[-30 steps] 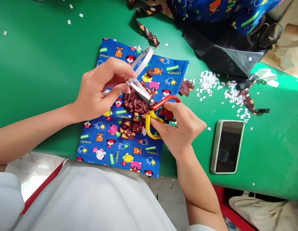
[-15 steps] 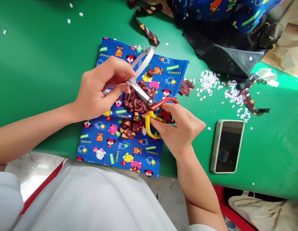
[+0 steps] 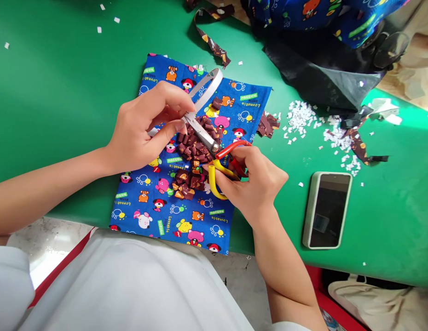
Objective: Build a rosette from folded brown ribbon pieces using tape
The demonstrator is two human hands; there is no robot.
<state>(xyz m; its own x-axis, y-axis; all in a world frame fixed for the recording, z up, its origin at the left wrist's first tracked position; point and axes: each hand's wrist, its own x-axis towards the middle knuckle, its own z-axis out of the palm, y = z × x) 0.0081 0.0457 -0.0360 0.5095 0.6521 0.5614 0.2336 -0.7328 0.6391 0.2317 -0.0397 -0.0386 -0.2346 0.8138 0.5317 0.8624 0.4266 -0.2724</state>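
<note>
A looped white strip [image 3: 214, 85] is pinched between the thumb and fingers of my left hand [image 3: 148, 124]. My right hand [image 3: 253, 184] grips scissors [image 3: 207, 138] with one red and one yellow handle. Their blades point up and left, with the tips at the strip beside my left fingertips. Beneath lies a blue cloth [image 3: 196, 230] printed with cartoon animals. On it sits a heap of small brown patterned pieces [image 3: 193, 147], with larger brown and orange pieces [image 3: 188, 184] just below, partly hidden by my right hand.
A phone [image 3: 327, 211] in a pale case lies on the green table [image 3: 390, 207] at right. White snippets [image 3: 300, 117] are piled near black fabric [image 3: 314, 69]. A brown patterned strip [image 3: 212, 43] curls at the back. Another person's arm [image 3: 423, 48] shows at the upper right.
My right hand has closed slightly on the scissor handles and its knuckles have moved a little left. My left hand and the strip look nearly the same.
</note>
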